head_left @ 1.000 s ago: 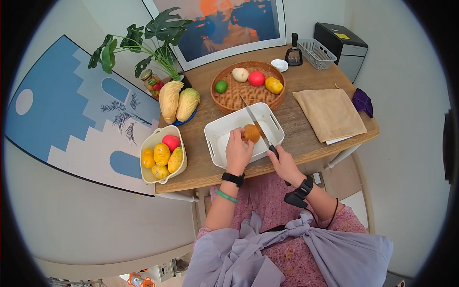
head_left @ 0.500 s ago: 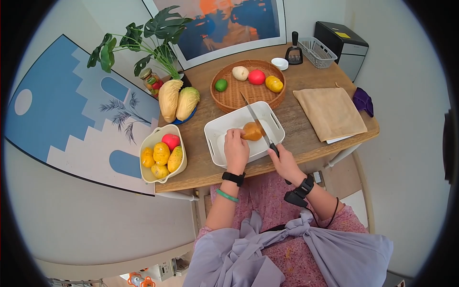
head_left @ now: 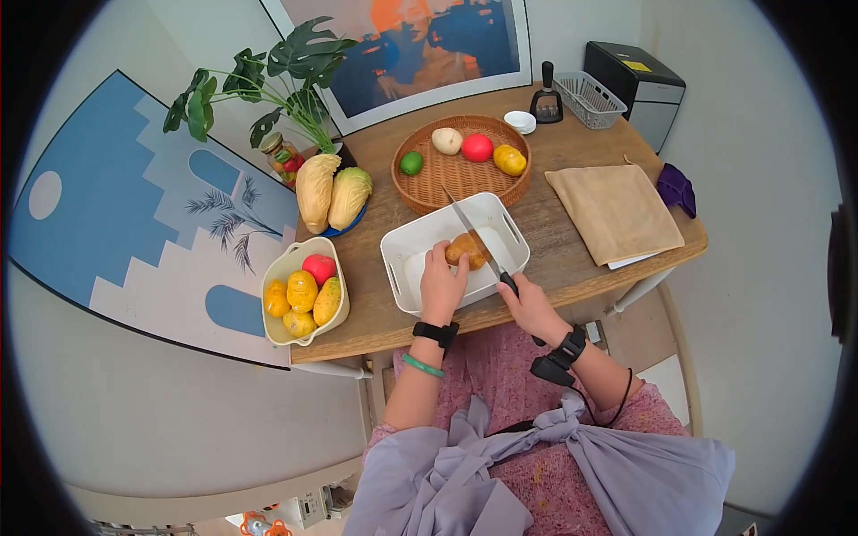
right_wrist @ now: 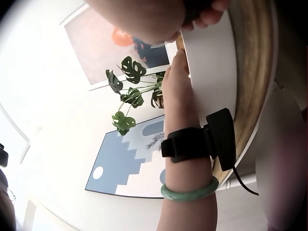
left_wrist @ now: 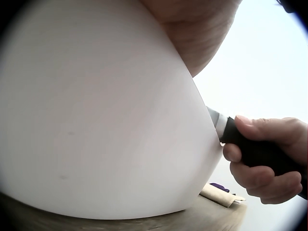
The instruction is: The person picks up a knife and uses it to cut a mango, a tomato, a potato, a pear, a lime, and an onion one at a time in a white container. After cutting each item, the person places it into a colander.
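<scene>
Over a white plastic basin (head_left: pixel 407 248) at the table's front edge, my left hand (head_left: pixel 441 284) holds a brown pear (head_left: pixel 463 249) with fingers and thumb around its left side. A kitchen knife (head_left: pixel 471 223) lies across the pear's right side, its blade pointing up and away. Its black handle is gripped by my right hand (head_left: pixel 536 313) at the basin's front right corner. In the left wrist view the basin's wall (left_wrist: pixel 101 125) hides the pear and most of the blade; the right hand's fingers (left_wrist: pixel 257 176) curl around the handle.
Behind the basin, a wicker tray (head_left: pixel 424 192) carries a lime, a pale potato-like item, and red and yellow produce. A cream bin (head_left: pixel 273 330) of fruit stands left, near two cabbages (head_left: pixel 332 196). To the right lies a folded tan cloth (head_left: pixel 617 214); a grey basket (head_left: pixel 590 100) stands behind.
The left hand has turned the pear, first drawing back toward its left end and then reaching further around it again. The knife has stayed along the pear's right side, shifting slightly.
</scene>
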The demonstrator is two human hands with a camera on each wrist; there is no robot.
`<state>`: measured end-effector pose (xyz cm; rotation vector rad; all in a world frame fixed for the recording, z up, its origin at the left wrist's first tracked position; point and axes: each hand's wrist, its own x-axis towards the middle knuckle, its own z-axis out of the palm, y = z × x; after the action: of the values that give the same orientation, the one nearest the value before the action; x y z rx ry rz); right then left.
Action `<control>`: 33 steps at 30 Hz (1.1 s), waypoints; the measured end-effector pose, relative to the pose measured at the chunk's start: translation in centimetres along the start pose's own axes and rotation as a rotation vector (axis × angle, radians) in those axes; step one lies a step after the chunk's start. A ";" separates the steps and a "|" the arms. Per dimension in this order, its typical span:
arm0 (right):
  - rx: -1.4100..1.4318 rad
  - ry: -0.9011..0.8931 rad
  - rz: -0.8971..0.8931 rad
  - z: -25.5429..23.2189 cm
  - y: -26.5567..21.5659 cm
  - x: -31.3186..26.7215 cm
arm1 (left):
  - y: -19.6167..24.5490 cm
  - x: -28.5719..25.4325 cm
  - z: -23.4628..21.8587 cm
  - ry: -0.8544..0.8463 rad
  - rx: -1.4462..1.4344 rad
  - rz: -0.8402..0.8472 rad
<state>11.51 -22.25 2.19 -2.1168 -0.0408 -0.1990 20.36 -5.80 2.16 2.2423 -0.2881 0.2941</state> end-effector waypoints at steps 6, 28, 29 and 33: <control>0.054 0.066 0.053 -0.2 -0.1 -0.1 | 0.3 0.0 -0.2 -0.004 -0.030 0.003; 0.032 0.044 0.036 -0.1 -0.5 -0.1 | 0.2 -0.1 -0.3 0.080 -0.025 0.085; 0.041 0.051 0.065 -0.2 -0.6 -0.3 | 0.4 -0.1 -0.4 0.084 -0.017 0.079; 0.029 0.054 -0.006 0.1 0.2 0.0 | 0.5 -0.2 -0.4 0.077 0.003 0.071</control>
<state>11.53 -22.26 1.94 -2.0818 -0.0173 -0.2577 19.95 -5.80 2.75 2.2206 -0.3267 0.4182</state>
